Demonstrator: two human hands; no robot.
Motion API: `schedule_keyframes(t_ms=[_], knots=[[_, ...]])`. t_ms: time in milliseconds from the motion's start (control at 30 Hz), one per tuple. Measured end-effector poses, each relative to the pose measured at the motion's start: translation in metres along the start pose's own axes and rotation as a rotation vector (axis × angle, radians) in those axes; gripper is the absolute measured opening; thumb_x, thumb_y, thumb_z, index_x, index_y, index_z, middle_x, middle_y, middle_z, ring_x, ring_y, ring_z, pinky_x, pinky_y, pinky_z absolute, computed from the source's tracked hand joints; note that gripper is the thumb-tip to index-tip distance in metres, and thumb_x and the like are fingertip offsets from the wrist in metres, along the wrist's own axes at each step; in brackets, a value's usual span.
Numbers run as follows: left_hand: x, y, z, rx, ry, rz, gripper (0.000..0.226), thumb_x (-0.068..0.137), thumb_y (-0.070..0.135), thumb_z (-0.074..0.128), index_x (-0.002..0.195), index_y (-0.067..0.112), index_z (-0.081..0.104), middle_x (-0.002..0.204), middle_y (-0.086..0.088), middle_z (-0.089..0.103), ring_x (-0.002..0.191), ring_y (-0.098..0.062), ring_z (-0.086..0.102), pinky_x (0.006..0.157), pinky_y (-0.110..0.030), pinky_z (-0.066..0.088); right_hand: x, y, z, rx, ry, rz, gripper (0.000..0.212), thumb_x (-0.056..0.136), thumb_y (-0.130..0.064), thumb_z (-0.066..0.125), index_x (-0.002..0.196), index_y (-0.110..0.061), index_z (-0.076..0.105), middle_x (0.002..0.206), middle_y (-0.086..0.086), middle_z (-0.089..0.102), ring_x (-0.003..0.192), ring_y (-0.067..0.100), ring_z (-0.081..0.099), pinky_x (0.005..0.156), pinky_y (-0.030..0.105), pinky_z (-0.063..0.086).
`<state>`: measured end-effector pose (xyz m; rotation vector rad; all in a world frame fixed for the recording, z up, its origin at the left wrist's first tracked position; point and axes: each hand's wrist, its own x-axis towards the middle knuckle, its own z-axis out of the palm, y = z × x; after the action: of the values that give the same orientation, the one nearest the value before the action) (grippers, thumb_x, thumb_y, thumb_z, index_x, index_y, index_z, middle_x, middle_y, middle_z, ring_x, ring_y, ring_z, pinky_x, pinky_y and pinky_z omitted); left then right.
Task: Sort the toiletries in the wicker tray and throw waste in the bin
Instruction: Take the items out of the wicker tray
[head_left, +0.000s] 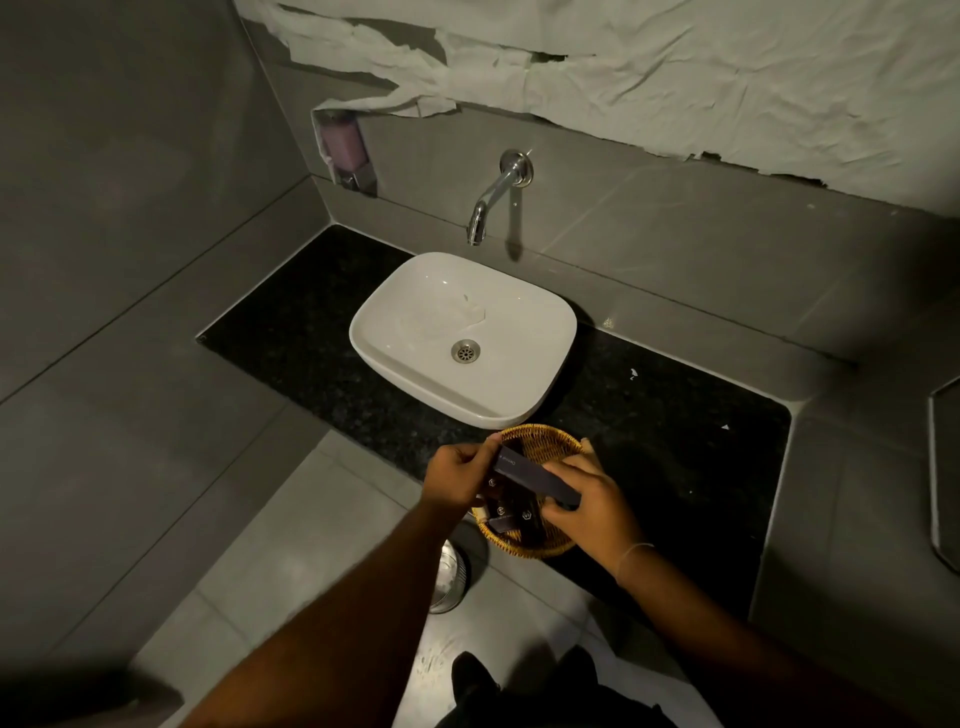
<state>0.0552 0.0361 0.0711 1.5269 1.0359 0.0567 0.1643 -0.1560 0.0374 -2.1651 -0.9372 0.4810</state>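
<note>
Tray, wicker, sits low centre of the frame on the black counter, just below the white sink. Left hand and right hand both clamp a long dark box by its ends, tilted above the tray. Small dark toiletries lie in the tray; metal bin stands on the floor, lower left of it.
</note>
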Motion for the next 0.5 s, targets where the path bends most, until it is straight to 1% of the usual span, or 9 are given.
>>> schedule_keyframes(t_ms=[33, 100, 133, 200, 300, 367, 400, 467, 500], knots=[[0.000, -0.001, -0.001, 0.012, 0.002, 0.011, 0.048, 0.104, 0.052, 0.066, 0.082, 0.013, 0.085, 0.065, -0.006, 0.081, 0.063, -0.027, 0.084, 0.071, -0.052, 0.069, 0.001, -0.002, -0.001, -0.011, -0.006, -0.004, 0.048, 0.080, -0.022, 0.084, 0.121, -0.038, 0.062, 0.118, -0.035, 0.043, 0.154, 0.028, 0.031, 0.112, 0.051, 0.049], [0.000, -0.001, -0.003, 0.006, 0.013, 0.002, 0.051, 0.105, 0.050, 0.066, 0.088, 0.006, 0.085, 0.067, -0.009, 0.082, 0.063, -0.027, 0.084, 0.072, -0.055, 0.070, 0.004, -0.005, -0.003, -0.007, -0.009, -0.024, 0.046, 0.079, -0.022, 0.084, 0.118, -0.036, 0.065, 0.112, -0.037, 0.041, 0.142, 0.026, 0.045, 0.107, 0.048, 0.054], [0.000, 0.000, -0.004, 0.001, 0.010, -0.006, 0.053, 0.106, 0.050, 0.064, 0.092, 0.003, 0.084, 0.071, -0.012, 0.083, 0.066, -0.029, 0.085, 0.073, -0.055, 0.071, 0.004, -0.007, -0.004, -0.008, -0.008, -0.033, 0.046, 0.078, -0.022, 0.085, 0.117, -0.036, 0.066, 0.110, -0.036, 0.042, 0.135, 0.024, 0.050, 0.104, 0.047, 0.055], [0.000, 0.000, -0.006, 0.001, 0.000, -0.019, 0.054, 0.108, 0.050, 0.061, 0.094, 0.004, 0.084, 0.070, -0.009, 0.082, 0.072, -0.033, 0.086, 0.074, -0.053, 0.071, 0.005, -0.009, -0.004, -0.033, -0.006, -0.040, 0.044, 0.078, -0.022, 0.085, 0.116, -0.035, 0.068, 0.110, -0.028, 0.049, 0.126, 0.021, 0.054, 0.102, 0.045, 0.057], [0.000, -0.004, -0.010, -0.045, 0.010, -0.051, 0.052, 0.110, 0.050, 0.057, 0.087, 0.010, 0.081, 0.069, -0.009, 0.081, 0.070, -0.034, 0.085, 0.069, -0.048, 0.070, 0.003, -0.010, -0.004, -0.040, -0.012, -0.021, 0.045, 0.078, -0.021, 0.086, 0.118, -0.031, 0.069, 0.114, -0.023, 0.054, 0.134, 0.025, 0.051, 0.107, 0.048, 0.054], [0.001, -0.004, -0.010, -0.202, 0.004, -0.114, 0.053, 0.110, 0.050, 0.057, 0.088, 0.008, 0.080, 0.082, -0.019, 0.083, 0.064, -0.030, 0.083, 0.061, -0.041, 0.069, 0.001, -0.009, -0.004, -0.026, -0.006, -0.029, 0.047, 0.077, -0.020, 0.087, 0.120, -0.029, 0.070, 0.113, -0.026, 0.052, 0.141, 0.030, 0.046, 0.112, 0.052, 0.049], [0.001, -0.003, -0.009, -0.310, 0.001, -0.159, 0.054, 0.109, 0.051, 0.057, 0.094, 0.005, 0.080, 0.090, -0.021, 0.083, 0.065, -0.029, 0.083, 0.060, -0.040, 0.069, 0.001, -0.009, -0.003, -0.016, 0.001, -0.033, 0.049, 0.076, -0.019, 0.087, 0.121, -0.027, 0.071, 0.114, -0.026, 0.052, 0.141, 0.030, 0.046, 0.113, 0.052, 0.047], [0.000, 0.003, -0.007, -0.489, -0.013, -0.242, 0.058, 0.109, 0.055, 0.055, 0.112, 0.002, 0.078, 0.103, -0.021, 0.082, 0.073, -0.029, 0.082, 0.065, -0.042, 0.069, 0.001, -0.013, 0.000, 0.060, 0.012, 0.022, 0.052, 0.076, -0.015, 0.087, 0.123, -0.030, 0.073, 0.115, -0.026, 0.056, 0.141, 0.029, 0.048, 0.112, 0.044, 0.050], [-0.001, 0.006, -0.006, -0.554, -0.043, -0.266, 0.060, 0.109, 0.057, 0.052, 0.120, 0.003, 0.075, 0.107, -0.018, 0.081, 0.078, -0.027, 0.081, 0.069, -0.042, 0.068, 0.002, -0.017, 0.001, 0.154, 0.007, 0.085, 0.052, 0.077, -0.010, 0.086, 0.120, -0.038, 0.074, 0.113, -0.029, 0.061, 0.135, 0.023, 0.055, 0.105, 0.032, 0.055]])
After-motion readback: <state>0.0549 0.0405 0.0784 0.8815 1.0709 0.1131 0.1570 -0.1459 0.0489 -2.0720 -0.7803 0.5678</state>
